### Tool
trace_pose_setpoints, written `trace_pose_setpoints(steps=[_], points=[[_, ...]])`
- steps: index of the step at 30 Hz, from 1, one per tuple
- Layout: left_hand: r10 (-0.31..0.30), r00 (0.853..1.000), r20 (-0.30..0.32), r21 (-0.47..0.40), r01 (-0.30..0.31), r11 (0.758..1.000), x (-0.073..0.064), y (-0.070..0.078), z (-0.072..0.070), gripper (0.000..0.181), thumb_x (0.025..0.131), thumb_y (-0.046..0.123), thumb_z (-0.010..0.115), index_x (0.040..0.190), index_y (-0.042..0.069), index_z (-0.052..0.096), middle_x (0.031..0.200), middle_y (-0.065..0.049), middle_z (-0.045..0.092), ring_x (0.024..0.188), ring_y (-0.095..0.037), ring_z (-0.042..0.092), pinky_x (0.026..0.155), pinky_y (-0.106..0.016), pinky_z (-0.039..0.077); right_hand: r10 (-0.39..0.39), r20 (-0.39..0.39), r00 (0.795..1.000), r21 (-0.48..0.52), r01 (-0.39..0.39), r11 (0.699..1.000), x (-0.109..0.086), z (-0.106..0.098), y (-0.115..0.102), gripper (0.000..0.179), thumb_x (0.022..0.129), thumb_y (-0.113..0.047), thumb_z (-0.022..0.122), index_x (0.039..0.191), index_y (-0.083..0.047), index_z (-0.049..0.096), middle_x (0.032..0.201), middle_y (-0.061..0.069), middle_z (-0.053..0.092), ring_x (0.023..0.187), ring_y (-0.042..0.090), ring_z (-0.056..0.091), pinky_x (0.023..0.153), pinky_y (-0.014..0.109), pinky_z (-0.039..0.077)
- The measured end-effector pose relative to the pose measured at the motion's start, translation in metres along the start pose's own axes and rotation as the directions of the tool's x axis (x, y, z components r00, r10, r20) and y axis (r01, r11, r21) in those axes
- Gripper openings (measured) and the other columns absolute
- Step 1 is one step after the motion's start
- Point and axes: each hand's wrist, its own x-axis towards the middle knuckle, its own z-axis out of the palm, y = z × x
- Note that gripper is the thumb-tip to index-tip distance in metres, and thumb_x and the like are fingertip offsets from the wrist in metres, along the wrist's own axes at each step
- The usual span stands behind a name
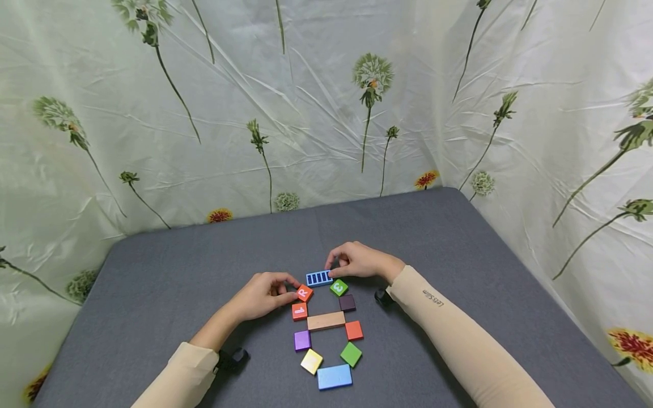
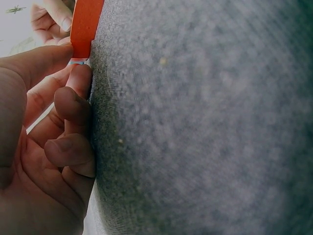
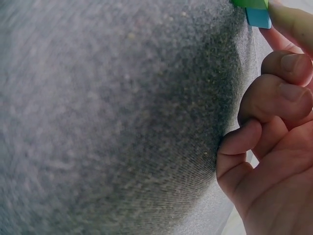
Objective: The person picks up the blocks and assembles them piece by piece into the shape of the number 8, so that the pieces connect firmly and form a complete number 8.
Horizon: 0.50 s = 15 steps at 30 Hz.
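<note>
Near the middle of the table, my left hand (image 1: 260, 296) pinches an orange-red letter block (image 1: 304, 293) marked R between thumb and index finger. In the left wrist view that block (image 2: 87, 27) stands at the fingertips, and the other fingers are curled. My right hand (image 1: 363, 260) holds the right end of a blue block with dark bars (image 1: 317, 278) by thumb and index finger. The right wrist view shows only a corner of this blue block (image 3: 259, 18), beside a green block (image 3: 252, 3). The green numbered block (image 1: 339, 287) lies just below it in the head view.
Below lie a second red block (image 1: 299, 311), a dark block (image 1: 347, 303), a wooden bar (image 1: 326, 321), a plain red block (image 1: 354, 330), a purple block (image 1: 302, 340), a yellow block (image 1: 312, 361), a green block (image 1: 351, 354) and a light blue block (image 1: 334, 377), in a ring-like outline on the grey table (image 1: 433, 238).
</note>
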Motion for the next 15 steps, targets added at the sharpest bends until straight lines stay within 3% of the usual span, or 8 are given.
trace_pose_setpoints(steps=[15], points=[[0.003,1.000,-0.004,0.002,-0.003,1.000,0.0003,-0.0003,0.0007,0.019,0.101,0.027,0.076,0.117,0.017,0.078,0.076,0.008,0.062,0.063,-0.004,0.050,0.058,-0.022,0.039,-0.009,0.008,1.000,0.003,0.009,1.000,-0.0002,-0.0008,0.0019,0.014,0.101,-0.023,0.076,0.112,-0.014,0.078,0.066,-0.010,0.050,0.058,0.004,0.042,0.059,0.022,0.034]])
